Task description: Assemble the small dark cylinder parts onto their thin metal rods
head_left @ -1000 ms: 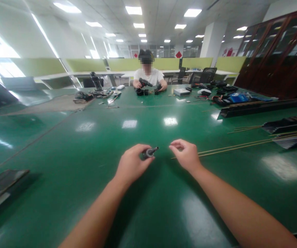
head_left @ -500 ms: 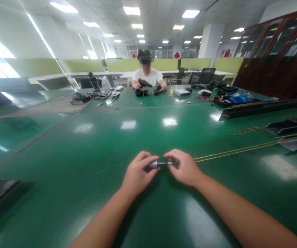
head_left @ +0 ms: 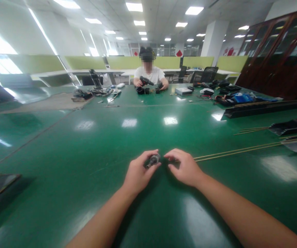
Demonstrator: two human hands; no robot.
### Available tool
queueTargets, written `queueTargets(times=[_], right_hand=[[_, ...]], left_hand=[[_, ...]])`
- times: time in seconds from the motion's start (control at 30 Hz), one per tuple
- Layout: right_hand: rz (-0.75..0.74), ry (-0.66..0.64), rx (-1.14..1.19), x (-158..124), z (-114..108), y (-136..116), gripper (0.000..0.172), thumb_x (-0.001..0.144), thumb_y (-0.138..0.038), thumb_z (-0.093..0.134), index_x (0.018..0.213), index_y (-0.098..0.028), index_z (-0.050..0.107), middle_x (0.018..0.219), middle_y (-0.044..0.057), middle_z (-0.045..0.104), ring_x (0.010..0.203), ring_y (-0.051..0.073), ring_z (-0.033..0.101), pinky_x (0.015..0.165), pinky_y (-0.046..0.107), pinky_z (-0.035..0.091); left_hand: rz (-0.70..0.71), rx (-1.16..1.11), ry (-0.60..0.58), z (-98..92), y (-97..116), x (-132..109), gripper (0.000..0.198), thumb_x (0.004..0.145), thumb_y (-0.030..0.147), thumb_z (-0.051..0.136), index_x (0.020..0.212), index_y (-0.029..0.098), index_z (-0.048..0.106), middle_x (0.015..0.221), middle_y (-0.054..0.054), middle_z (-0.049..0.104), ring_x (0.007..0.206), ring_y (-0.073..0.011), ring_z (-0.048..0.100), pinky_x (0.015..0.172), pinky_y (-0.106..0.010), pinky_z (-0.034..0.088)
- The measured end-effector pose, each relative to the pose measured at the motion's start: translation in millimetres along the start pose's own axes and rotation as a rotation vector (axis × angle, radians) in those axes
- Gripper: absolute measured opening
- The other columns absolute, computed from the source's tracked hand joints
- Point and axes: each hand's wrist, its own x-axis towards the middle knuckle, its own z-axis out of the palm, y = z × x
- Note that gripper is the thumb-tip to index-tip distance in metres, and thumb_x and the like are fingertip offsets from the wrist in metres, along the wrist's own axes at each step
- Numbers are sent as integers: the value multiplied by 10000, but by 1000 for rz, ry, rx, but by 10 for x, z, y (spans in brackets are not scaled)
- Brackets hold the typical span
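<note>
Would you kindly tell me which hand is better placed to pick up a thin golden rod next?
Right, I'd judge: the right hand looks empty and is nearer the thin golden rods; the left hand grips a small metal part.

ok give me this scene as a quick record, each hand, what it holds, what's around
left hand: gripping a small metal part
right hand: fingers curved and apart, near the part, no held object visible
right of right hand: two thin rods
surface: glossy green table
across table: person in white top, holding a dark tool
</note>
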Motion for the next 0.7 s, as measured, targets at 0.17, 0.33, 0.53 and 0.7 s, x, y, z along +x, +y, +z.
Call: queueTargets(times=[0.17, 0.33, 0.53, 0.7], right_hand=[[-6, 1, 0, -2, -1, -14, 345, 744, -35, 608, 1041, -200, 669, 957, 42, 674, 847, 180, 625, 781, 315, 523], [-10, -8, 0, 2, 5, -12, 331, 748, -41, 610, 1030, -204, 672, 951, 35, 675, 848, 178, 626, 784, 313, 520], [-22, -8, 12, -3, -1, -42, 300, 753, -80, 653, 1022, -210, 677, 949, 41, 678, 859, 189, 628, 792, 326, 522], [-24, -13, 34, 0, -21, -102, 291, 745, -184, 746, 1027, -209, 678, 966, 50, 684, 880, 198, 640, 813, 331, 523]], left_hand=[[-46, 14, -13, 5, -4, -3, 334, 841, 285, 694, 1170, 244, 664, 1161, -44, 708, 1060, -204, 669, 995, -362, 521], [-30, 0, -14, -3, 20, 5, 312, 874, 299, 655, 1175, 218, 663, 1160, -76, 698, 1073, -218, 648, 1003, -401, 505], [74, 9, 17, -25, 90, 23, 232, 865, 226, 647, 1095, 203, 664, 1085, -79, 684, 1023, -210, 628, 931, -378, 515], [81, 10, 20, -22, 92, 19, 217, 827, 151, 653, 1036, 203, 677, 1016, -61, 672, 966, -192, 625, 865, -330, 517]])
